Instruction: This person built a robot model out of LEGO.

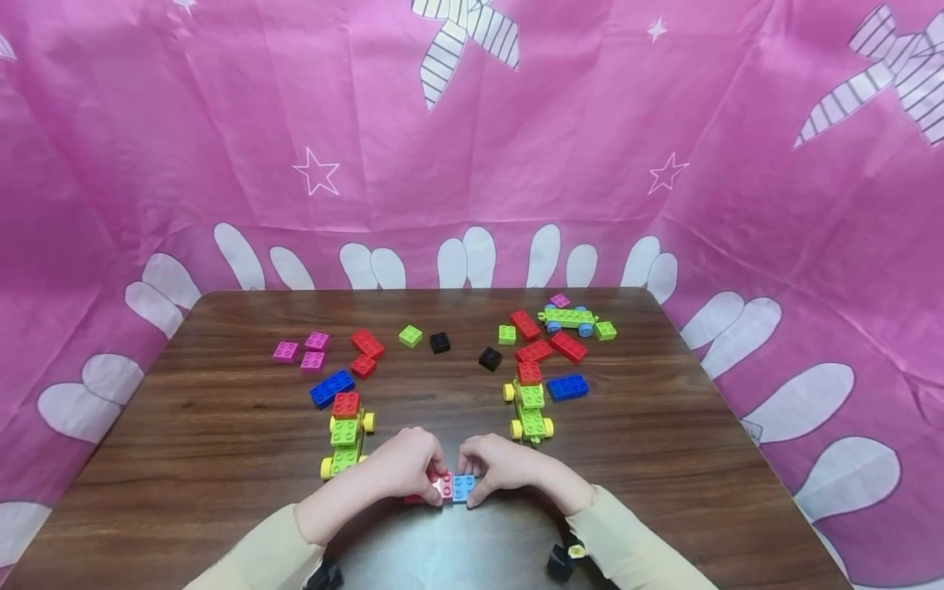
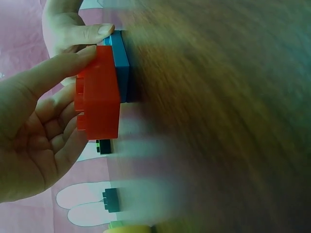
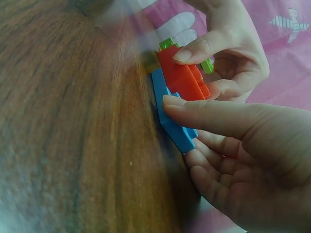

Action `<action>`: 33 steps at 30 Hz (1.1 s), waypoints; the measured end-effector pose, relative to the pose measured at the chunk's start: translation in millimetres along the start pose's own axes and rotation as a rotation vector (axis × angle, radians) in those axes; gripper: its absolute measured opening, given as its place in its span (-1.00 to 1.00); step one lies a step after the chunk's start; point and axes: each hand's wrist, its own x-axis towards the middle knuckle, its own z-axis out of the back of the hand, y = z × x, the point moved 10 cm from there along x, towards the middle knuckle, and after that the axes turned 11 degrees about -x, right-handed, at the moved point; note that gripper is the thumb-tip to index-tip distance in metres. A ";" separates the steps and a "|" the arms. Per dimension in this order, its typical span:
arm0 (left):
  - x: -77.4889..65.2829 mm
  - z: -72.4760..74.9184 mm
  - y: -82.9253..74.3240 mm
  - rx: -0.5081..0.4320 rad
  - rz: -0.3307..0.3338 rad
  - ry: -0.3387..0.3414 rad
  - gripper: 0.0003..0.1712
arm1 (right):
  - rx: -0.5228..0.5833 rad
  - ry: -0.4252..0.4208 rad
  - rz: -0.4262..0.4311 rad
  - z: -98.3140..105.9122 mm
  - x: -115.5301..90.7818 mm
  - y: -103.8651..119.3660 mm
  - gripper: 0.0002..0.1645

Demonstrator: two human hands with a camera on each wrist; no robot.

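Note:
At the front middle of the table, a long red brick [image 1: 447, 486] sits over one end of a thin light-blue building plate [image 1: 463, 487]. My left hand [image 1: 407, 461] grips the red brick between thumb and fingers. With my right hand [image 1: 503, 464] I pinch the blue plate near its free end, the thumb on its near side. In the left wrist view the red brick [image 2: 103, 97] has its studs turned away from the wood, and the blue plate [image 2: 121, 68] lies between it and the tabletop. The right wrist view shows the blue plate [image 3: 170, 119] low over the wood.
Left of my hands stands a green car base with yellow wheels [image 1: 344, 438] bearing a red brick. A similar car [image 1: 530, 410] stands to the right. Farther back lie blue bricks [image 1: 567, 388], pink bricks [image 1: 285, 352], black bricks [image 1: 439, 342] and a green car base with blue wheels [image 1: 569, 319].

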 end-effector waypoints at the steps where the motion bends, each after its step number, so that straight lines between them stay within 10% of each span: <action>1: -0.3 0.3 0.2 -0.002 -0.001 -0.001 -0.71 | 0.000 0.000 0.000 -0.1 0.4 -0.1 -0.64; 21: 1.4 1.2 2.9 -0.037 -0.043 -0.002 -0.71 | -0.109 -0.021 0.004 5.7 -9.0 8.1 -0.65; 33: 4.7 -0.5 8.4 -0.080 -0.052 0.020 -0.72 | -0.081 -0.336 0.104 77.3 -44.5 26.6 -0.78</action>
